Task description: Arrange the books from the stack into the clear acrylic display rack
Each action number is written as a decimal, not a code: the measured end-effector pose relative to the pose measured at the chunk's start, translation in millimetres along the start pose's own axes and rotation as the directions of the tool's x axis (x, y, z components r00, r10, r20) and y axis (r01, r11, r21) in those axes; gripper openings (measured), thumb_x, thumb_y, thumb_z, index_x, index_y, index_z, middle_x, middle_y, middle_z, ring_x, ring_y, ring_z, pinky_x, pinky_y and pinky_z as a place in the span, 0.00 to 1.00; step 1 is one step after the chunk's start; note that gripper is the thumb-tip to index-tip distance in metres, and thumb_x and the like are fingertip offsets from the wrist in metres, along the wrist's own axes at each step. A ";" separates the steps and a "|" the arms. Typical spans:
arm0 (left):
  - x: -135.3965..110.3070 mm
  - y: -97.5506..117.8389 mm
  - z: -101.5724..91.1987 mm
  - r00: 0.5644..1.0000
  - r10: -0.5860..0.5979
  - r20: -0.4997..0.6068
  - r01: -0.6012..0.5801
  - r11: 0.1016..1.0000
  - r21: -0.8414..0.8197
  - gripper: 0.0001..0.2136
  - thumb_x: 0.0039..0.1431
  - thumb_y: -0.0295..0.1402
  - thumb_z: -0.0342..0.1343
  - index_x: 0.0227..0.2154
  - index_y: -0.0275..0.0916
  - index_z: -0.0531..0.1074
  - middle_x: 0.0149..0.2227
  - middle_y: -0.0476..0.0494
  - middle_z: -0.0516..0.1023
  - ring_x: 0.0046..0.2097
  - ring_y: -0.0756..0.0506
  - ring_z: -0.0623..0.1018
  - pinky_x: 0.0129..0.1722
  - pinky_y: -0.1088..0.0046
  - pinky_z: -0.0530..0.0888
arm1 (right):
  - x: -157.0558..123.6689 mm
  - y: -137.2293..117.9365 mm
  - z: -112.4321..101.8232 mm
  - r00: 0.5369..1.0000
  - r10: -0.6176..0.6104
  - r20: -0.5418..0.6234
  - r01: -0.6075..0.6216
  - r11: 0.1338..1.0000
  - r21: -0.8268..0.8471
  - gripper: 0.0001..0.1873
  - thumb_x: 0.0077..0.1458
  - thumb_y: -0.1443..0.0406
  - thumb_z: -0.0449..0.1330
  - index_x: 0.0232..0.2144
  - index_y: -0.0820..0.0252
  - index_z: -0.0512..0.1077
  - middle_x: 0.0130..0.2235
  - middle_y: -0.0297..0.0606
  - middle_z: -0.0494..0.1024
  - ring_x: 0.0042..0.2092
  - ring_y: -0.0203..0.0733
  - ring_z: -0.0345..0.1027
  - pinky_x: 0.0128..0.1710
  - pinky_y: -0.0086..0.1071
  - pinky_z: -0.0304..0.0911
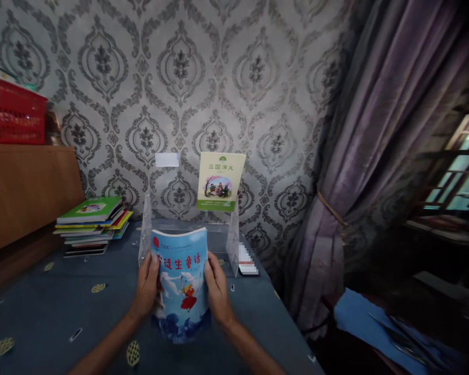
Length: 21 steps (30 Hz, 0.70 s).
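A blue paperback book with red lettering and a figure in red on its cover is held upright, slightly bowed, over the table. My left hand grips its left edge, thumb on the front. On the right edge my right hand is closed the same way. Just behind the book stands a clear plastic rack. A cream and green book rests upright at the rack's upper right, its cover facing me. The fingers behind the blue book are hidden.
A stack of books sits at the left on the dark patterned tablecloth. Beyond it are a wooden cabinet and a red basket. A white and dark item lies right of the rack. A purple curtain hangs at the right.
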State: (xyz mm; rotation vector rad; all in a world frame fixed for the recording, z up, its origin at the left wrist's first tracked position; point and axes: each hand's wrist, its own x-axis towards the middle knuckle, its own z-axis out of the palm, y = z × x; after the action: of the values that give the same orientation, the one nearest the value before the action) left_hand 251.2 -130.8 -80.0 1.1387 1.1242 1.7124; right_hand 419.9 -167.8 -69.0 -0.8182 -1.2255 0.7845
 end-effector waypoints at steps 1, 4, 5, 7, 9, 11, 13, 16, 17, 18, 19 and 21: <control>-0.2 -3.4 0.8 0.999 0.042 0.017 -0.042 0.999 0.029 0.23 0.57 0.54 0.57 0.46 0.43 0.75 0.55 0.43 0.75 0.66 0.38 0.63 0.67 0.63 0.58 | -1.5 -2.9 -6.7 0.998 -0.058 0.020 0.059 0.996 -0.066 0.25 0.64 0.47 0.53 0.54 0.54 0.70 0.54 0.39 0.74 0.56 0.47 0.66 0.58 0.37 0.60; -2.5 -13.9 -0.9 0.994 0.091 0.063 -0.099 0.987 0.125 0.28 0.50 0.62 0.56 0.42 0.42 0.76 0.50 0.42 0.78 0.62 0.36 0.68 0.62 0.63 0.65 | -11.5 0.7 -24.6 0.993 -0.097 0.071 0.109 0.975 -0.192 0.23 0.68 0.50 0.47 0.55 0.55 0.66 0.54 0.40 0.73 0.56 0.45 0.65 0.57 0.36 0.60; -3.5 -17.3 -2.4 0.992 0.090 0.086 -0.103 0.983 0.153 0.29 0.49 0.63 0.56 0.40 0.42 0.76 0.48 0.42 0.79 0.59 0.36 0.71 0.60 0.63 0.68 | -15.3 4.5 -29.6 0.993 -0.080 0.083 0.097 0.971 -0.217 0.22 0.69 0.51 0.46 0.55 0.55 0.66 0.53 0.41 0.73 0.55 0.45 0.66 0.55 0.36 0.61; -5.4 -22.7 -5.8 0.989 0.086 0.119 -0.108 0.975 0.195 0.28 0.49 0.64 0.55 0.37 0.42 0.76 0.43 0.43 0.80 0.53 0.37 0.75 0.53 0.64 0.73 | -21.3 12.2 -37.6 0.994 -0.038 0.106 0.065 0.965 -0.253 0.20 0.69 0.52 0.44 0.54 0.56 0.65 0.51 0.41 0.74 0.52 0.44 0.68 0.53 0.35 0.63; -6.9 -25.7 -8.4 0.986 0.090 0.140 -0.118 0.971 0.210 0.28 0.50 0.64 0.55 0.36 0.41 0.75 0.41 0.44 0.80 0.48 0.39 0.77 0.49 0.66 0.75 | -23.9 17.2 -43.3 0.991 -0.021 0.135 0.060 0.956 -0.286 0.19 0.70 0.53 0.43 0.53 0.56 0.64 0.50 0.41 0.74 0.51 0.44 0.68 0.52 0.35 0.63; -8.3 -26.3 -9.7 0.989 0.094 0.112 -0.116 0.969 0.216 0.29 0.49 0.65 0.55 0.35 0.41 0.73 0.39 0.44 0.80 0.45 0.40 0.77 0.46 0.68 0.75 | -23.3 18.4 -47.3 0.986 -0.019 0.163 0.071 0.945 -0.320 0.19 0.70 0.54 0.43 0.52 0.56 0.64 0.49 0.42 0.74 0.50 0.44 0.69 0.51 0.35 0.64; -10.0 -25.4 -10.7 0.993 0.093 0.079 -0.109 0.967 0.231 0.28 0.47 0.65 0.56 0.32 0.42 0.72 0.37 0.45 0.79 0.44 0.40 0.77 0.43 0.70 0.75 | -21.0 16.7 -50.6 0.982 -0.018 0.189 0.084 0.934 -0.347 0.18 0.70 0.54 0.43 0.52 0.56 0.64 0.48 0.42 0.75 0.48 0.44 0.69 0.50 0.36 0.64; -11.8 -24.1 -13.8 0.985 0.065 0.157 -0.098 0.973 0.210 0.25 0.48 0.62 0.58 0.31 0.42 0.72 0.34 0.45 0.79 0.43 0.40 0.77 0.42 0.70 0.76 | -17.5 10.2 -55.8 0.971 -0.010 0.241 0.098 0.930 -0.355 0.18 0.69 0.55 0.43 0.52 0.56 0.64 0.44 0.41 0.76 0.46 0.44 0.71 0.48 0.36 0.65; -11.7 -24.2 -15.2 0.978 0.038 0.207 -0.078 0.979 0.187 0.25 0.48 0.60 0.59 0.32 0.42 0.73 0.34 0.45 0.79 0.42 0.40 0.78 0.42 0.69 0.76 | -17.0 7.5 -57.7 0.965 -0.002 0.263 0.097 0.932 -0.350 0.18 0.69 0.55 0.44 0.52 0.56 0.64 0.44 0.41 0.76 0.45 0.44 0.71 0.48 0.36 0.65; -11.1 -24.7 -16.7 0.968 0.005 0.251 -0.047 0.985 0.164 0.24 0.47 0.59 0.61 0.33 0.41 0.74 0.35 0.44 0.80 0.41 0.40 0.78 0.42 0.68 0.76 | -16.8 4.8 -59.7 0.959 0.011 0.284 0.091 0.934 -0.345 0.18 0.69 0.55 0.45 0.53 0.56 0.64 0.43 0.40 0.77 0.44 0.44 0.71 0.48 0.36 0.66; -9.9 -25.5 -18.2 0.955 -0.036 0.295 -0.009 0.988 0.151 0.25 0.45 0.58 0.63 0.35 0.41 0.74 0.35 0.44 0.80 0.41 0.39 0.79 0.42 0.68 0.77 | -17.0 2.2 -61.8 0.952 0.030 0.304 0.080 0.935 -0.344 0.18 0.69 0.54 0.45 0.53 0.56 0.64 0.43 0.40 0.77 0.43 0.44 0.72 0.48 0.37 0.66; -6.4 -28.1 -20.6 0.911 -0.129 0.391 0.073 0.985 0.155 0.27 0.41 0.55 0.68 0.37 0.40 0.75 0.35 0.43 0.81 0.40 0.39 0.80 0.42 0.66 0.77 | -18.2 -1.0 -65.5 0.937 0.082 0.339 0.046 0.934 -0.354 0.19 0.68 0.54 0.47 0.54 0.55 0.65 0.45 0.41 0.78 0.44 0.45 0.72 0.48 0.38 0.66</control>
State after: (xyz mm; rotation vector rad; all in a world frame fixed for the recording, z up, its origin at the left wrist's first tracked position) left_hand 237.1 -133.1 -112.4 1.4132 1.0307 1.2597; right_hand 481.4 -191.2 -86.2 -1.0142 -1.7161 0.7524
